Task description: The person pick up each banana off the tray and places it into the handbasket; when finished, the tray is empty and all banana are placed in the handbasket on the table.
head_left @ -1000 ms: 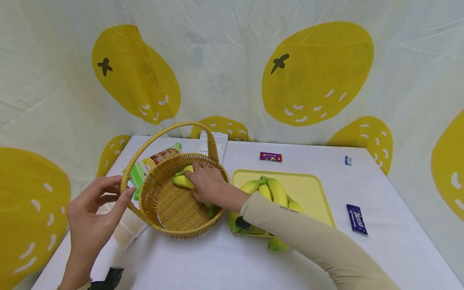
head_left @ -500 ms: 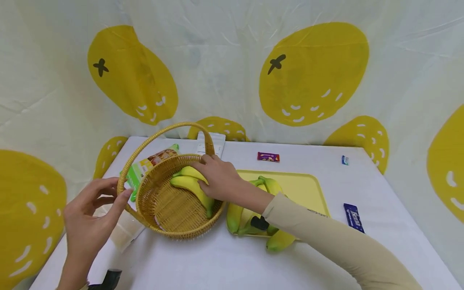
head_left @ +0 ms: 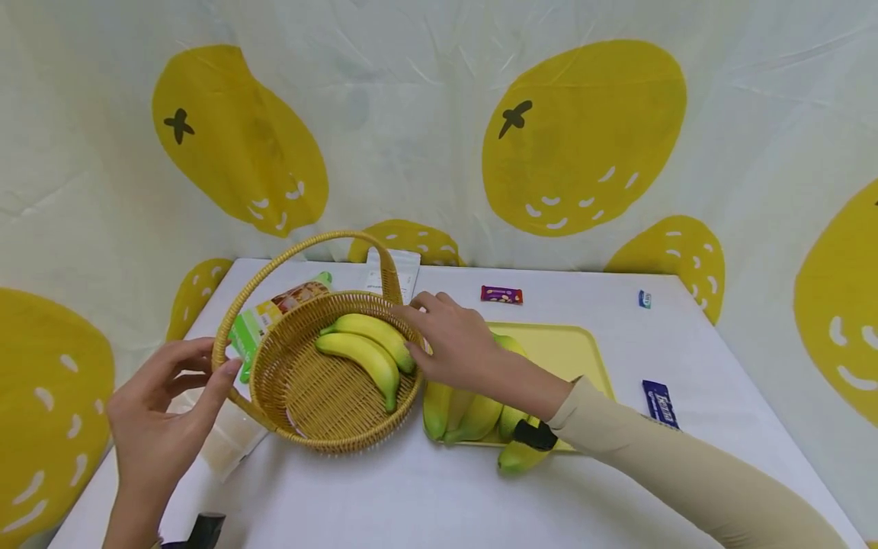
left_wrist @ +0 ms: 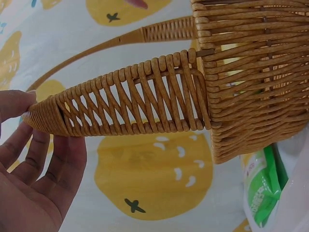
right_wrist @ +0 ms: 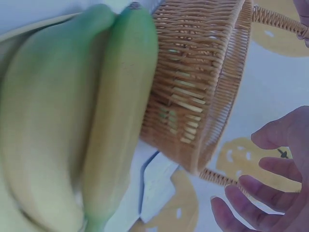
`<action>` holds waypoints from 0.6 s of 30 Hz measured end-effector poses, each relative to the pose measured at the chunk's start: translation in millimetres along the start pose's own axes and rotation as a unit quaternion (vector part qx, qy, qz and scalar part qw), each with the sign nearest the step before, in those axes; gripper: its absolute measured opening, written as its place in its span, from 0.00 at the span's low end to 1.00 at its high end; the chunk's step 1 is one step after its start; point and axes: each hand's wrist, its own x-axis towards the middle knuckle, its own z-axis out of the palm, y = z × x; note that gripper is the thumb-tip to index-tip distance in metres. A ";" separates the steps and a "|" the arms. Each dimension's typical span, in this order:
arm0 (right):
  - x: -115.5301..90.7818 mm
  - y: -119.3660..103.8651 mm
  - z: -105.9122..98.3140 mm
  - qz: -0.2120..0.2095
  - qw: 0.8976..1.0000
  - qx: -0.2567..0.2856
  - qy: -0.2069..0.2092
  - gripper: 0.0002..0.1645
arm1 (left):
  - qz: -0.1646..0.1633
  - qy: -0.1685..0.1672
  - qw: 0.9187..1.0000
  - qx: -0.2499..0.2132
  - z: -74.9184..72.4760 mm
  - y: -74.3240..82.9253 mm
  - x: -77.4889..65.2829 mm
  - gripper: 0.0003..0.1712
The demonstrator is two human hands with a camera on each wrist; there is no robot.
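Observation:
A wicker basket [head_left: 329,412] stands left of centre in the head view, with two bananas [head_left: 363,358] lying side by side in it. My left hand [head_left: 161,419] pinches the left side of its arched handle [head_left: 302,245]; the left wrist view shows thumb and fingers on the wicker [left_wrist: 145,96]. Over the basket's right rim hovers my right hand [head_left: 456,343], holding nothing, its fingers parted in the right wrist view. Beneath that arm, a yellow tray [head_left: 569,351] bears several more bananas [head_left: 473,418], partly hidden. One banana [head_left: 519,457] sticks out past the tray's front edge.
A green snack bag [head_left: 254,328] and a white pouch [head_left: 405,271] lie behind the basket. A clear packet [head_left: 229,442] is at its left. Rightward are a purple packet [head_left: 501,295], a small blue wrapper [head_left: 645,299] and a dark blue bar [head_left: 660,404].
My right hand has let go of the bananas inside the basket and moved up and right, out over the rim. The left hand keeps holding the handle. The view has shifted slightly.

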 end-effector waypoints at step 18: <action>-68.5 34.8 -8.8 0.072 0.997 -0.010 0.001 0.32 | 0.000 -0.003 1.000 0.004 0.1 -0.1 -0.5 0.21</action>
